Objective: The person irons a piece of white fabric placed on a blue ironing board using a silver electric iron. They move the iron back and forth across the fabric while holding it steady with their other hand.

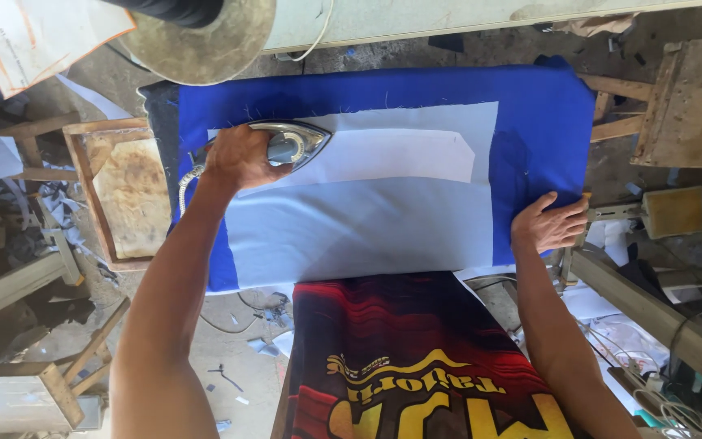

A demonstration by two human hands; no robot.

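My left hand (240,157) grips the handle of a metal clothes iron (296,143), whose pointed soleplate rests on a piece of white fabric (383,211). A smaller white piece (404,154) lies on top of it, just right of the iron's tip. Both lie on a board covered with blue cloth (542,114). My right hand (550,223) lies flat with fingers spread on the blue cloth at the board's right edge, beside the white fabric.
A wooden stool with a stained top (127,191) stands left of the board. A round metal dish (205,36) sits at the top left. Wooden frames (692,102), a yellow block (674,211) and cables crowd the right. Scraps litter the floor.
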